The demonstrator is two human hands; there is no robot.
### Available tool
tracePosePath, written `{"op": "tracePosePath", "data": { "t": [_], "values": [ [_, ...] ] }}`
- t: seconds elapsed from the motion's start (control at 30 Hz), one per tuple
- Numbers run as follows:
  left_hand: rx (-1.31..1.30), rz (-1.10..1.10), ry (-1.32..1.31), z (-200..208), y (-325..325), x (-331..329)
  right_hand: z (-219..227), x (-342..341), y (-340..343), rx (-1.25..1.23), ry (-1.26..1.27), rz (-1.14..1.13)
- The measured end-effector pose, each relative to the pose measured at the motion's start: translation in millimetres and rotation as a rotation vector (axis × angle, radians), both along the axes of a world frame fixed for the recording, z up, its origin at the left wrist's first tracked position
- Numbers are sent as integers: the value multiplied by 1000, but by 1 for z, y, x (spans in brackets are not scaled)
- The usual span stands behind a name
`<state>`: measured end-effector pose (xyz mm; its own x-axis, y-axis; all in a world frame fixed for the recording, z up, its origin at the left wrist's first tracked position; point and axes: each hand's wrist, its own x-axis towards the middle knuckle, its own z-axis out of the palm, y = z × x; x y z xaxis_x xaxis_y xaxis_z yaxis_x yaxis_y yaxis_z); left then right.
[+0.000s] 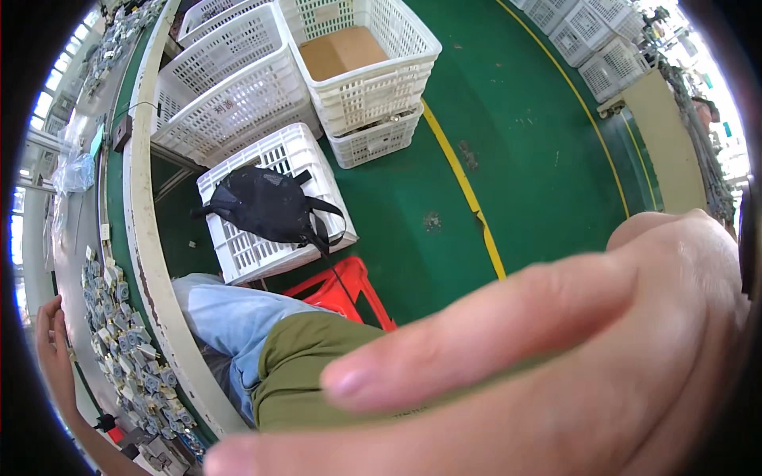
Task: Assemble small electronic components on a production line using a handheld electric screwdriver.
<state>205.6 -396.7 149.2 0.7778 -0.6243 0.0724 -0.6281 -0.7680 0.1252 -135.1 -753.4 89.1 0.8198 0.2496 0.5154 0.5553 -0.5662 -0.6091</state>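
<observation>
My right hand [603, 349] reaches in from the right, very close up. One finger and another digit below it are stretched out and apart, with nothing seen between them. My left hand [55, 349] is at the far left edge, beyond the workbench's parts, with its fingers loosely bent and apart and nothing visible in them. Nearest to it is a heap of small grey and white plug-like parts [131, 349] along the bench. A dark device with a red part [115, 434] sits by the left forearm.
White plastic crates [373, 95] stand beside the bench edge [147, 206]. A black bag [266, 202] lies on an upturned crate, close to a red stool [357, 285]. Yellow lines [464, 186] cross the green floor. More crates [591, 40] are stacked at the far right.
</observation>
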Motion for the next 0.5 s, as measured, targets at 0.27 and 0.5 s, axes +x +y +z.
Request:
{"op": "tracePosePath", "data": {
  "t": [0.27,0.5],
  "values": [
    [40,142,-31,22,50,-30,12,54,58,149,-77,320],
    [-72,203,-73,22,147,-65,49,86,105,11,-62,475]
  ]
}}
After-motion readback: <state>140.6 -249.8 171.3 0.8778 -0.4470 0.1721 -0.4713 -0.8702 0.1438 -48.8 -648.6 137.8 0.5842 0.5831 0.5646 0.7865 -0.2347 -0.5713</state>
